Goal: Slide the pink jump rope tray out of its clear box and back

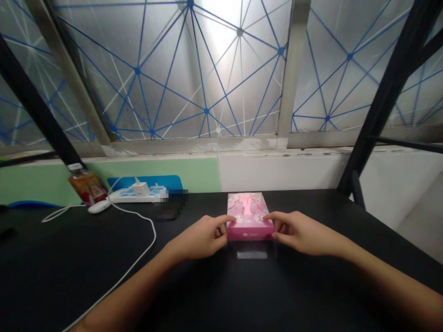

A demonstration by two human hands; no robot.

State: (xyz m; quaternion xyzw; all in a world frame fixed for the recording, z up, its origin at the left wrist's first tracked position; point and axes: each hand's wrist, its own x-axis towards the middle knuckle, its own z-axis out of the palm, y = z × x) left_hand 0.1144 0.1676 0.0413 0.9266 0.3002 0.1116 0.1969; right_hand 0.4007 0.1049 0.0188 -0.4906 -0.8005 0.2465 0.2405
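A pink cardboard box point(247, 221) with a pale printed design and a deeper pink front side lies flat on the black table. My left hand point(207, 236) grips its left edge, the index finger on the top and the other fingers curled by the side. At the right edge, my right hand point(294, 233) holds it in the same way, with the thumb low near the front corner. Just in front of the box shows a pale strip point(252, 254); I cannot tell whether it is a reflection or a clear piece.
On the left, a white power strip point(128, 195) with a charger point(140, 188) plugged in sits by a bottle point(88, 184). A white cable point(152, 230) runs forward under my left forearm. Black frame posts point(377, 106) and a patterned window point(207, 69) stand behind.
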